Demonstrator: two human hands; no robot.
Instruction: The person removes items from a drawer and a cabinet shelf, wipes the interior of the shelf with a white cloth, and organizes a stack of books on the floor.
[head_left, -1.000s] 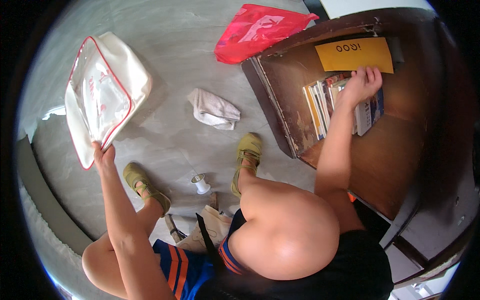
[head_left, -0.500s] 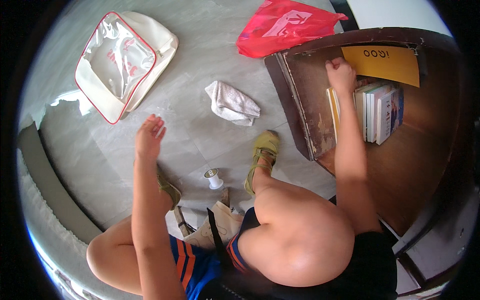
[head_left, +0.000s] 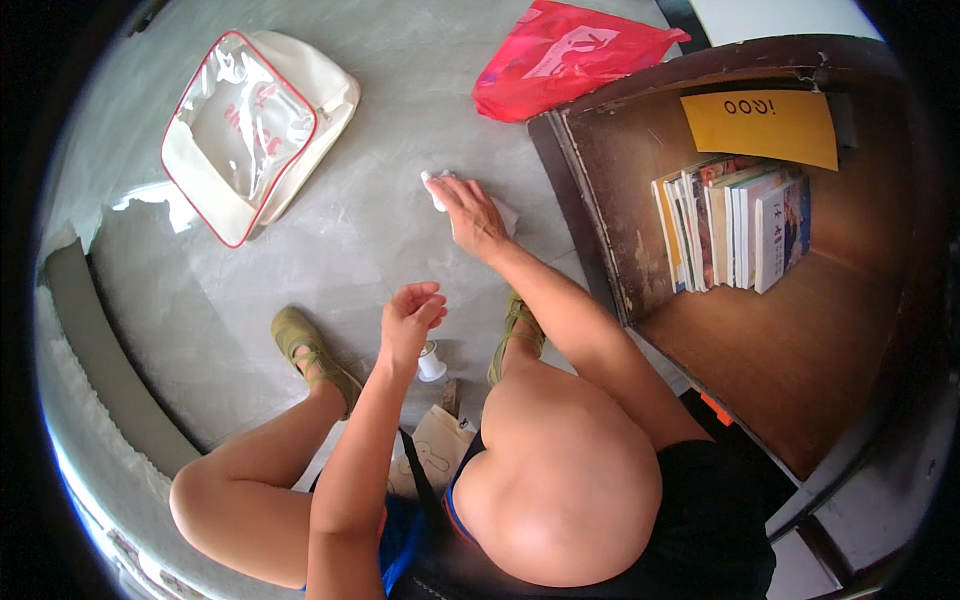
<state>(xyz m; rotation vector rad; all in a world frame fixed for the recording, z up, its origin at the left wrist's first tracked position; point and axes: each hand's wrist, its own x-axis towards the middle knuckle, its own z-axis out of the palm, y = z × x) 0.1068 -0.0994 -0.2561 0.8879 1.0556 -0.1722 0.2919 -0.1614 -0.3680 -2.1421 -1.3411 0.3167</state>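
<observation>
Beyond and to the left of the left hand's fingers, a cream bag with a clear, red-piped front [head_left: 240, 140] lies on the grey floor [head_left: 330, 240], well apart from either hand, perhaps so it is out of the way. The left hand [head_left: 408, 318] is raised with its fingers loosely curled around nothing visible, probably just at rest. Just below those fingers stands a white spool [head_left: 431, 367] (partly hidden by the hand). The right hand [head_left: 472, 215] lies over a pale cloth [head_left: 508, 216] on the floor, its fingers stretched across it; whether they grip it or only cover it I cannot tell. Farther out past the right fingers is a red plastic bag [head_left: 570, 60], against the edge of a dark wooden cabinet [head_left: 740, 390]. Inside that, to the right of the right fingers, books [head_left: 725, 235] stand packed side by side, presumably propping one another up, below a yellow card [head_left: 765, 130].
</observation>
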